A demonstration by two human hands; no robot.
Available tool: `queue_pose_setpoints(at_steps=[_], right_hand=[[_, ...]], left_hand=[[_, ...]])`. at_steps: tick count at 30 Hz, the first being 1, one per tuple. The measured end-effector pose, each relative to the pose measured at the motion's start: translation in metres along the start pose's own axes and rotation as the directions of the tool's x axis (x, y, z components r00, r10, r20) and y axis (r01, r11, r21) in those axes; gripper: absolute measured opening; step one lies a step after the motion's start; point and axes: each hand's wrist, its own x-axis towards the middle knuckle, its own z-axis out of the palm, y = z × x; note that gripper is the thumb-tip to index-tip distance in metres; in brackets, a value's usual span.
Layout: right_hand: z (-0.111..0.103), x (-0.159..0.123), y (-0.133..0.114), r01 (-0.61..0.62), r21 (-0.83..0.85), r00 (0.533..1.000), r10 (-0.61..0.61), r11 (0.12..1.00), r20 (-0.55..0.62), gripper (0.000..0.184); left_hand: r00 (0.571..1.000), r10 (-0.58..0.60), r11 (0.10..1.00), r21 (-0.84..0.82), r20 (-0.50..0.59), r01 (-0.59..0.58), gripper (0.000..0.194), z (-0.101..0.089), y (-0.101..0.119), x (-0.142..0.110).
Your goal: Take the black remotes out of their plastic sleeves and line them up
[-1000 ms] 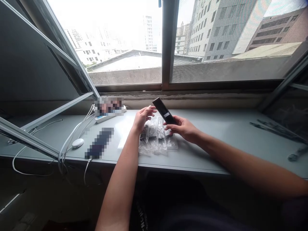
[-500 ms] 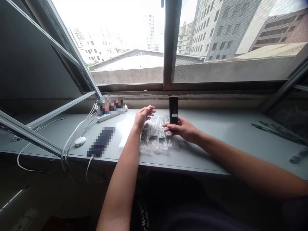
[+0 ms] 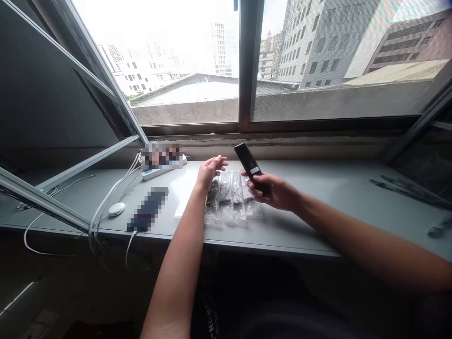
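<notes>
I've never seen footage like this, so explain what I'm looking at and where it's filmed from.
There's no robot: these are a person's bare hands. Every picture comes from one camera worn on the head, looking forward and down. The right hand holds a slim dark object with a small white label. The left hand seems to hold nothing. Between them, clear plastic bags lie on the grey table. Farther left are a round white object and a white power strip.

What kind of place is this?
Probably a workroom, maybe an office, high up in a building. There's a long grey table with a white power strip and cables, and a big window looking out on rooftops and tall buildings.
</notes>
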Motion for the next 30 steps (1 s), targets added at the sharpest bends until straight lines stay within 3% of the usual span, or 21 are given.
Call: queue_pose_setpoints(at_steps=[6,12,18,20,30], right_hand=[[0.001,0.002,-0.004,-0.028,0.097,0.997,0.035,0.995,-0.064,0.041],[-0.003,0.005,-0.002,0.017,0.127,0.993,-0.002,0.992,-0.118,0.016],[-0.005,0.005,-0.006,-0.070,0.237,0.990,0.096,0.969,-0.101,0.035],[-0.005,0.005,-0.006,-0.066,0.236,0.992,0.089,0.969,-0.089,0.040],[-0.007,0.009,-0.002,-0.019,0.150,0.990,0.040,0.989,-0.135,0.027]], left_hand=[[0.999,0.002,1.000,-0.004,-0.038,-0.003,0.041,0.001,0.000,0.002],[0.998,0.001,1.000,0.023,-0.062,0.000,0.040,0.001,-0.004,0.005],[0.999,0.042,0.982,0.185,-0.021,-0.037,0.039,0.000,-0.010,0.006],[0.998,0.057,0.972,0.230,-0.014,-0.053,0.039,0.000,-0.012,0.006],[0.988,0.155,0.902,0.406,0.015,-0.148,0.037,-0.003,-0.019,0.007]])
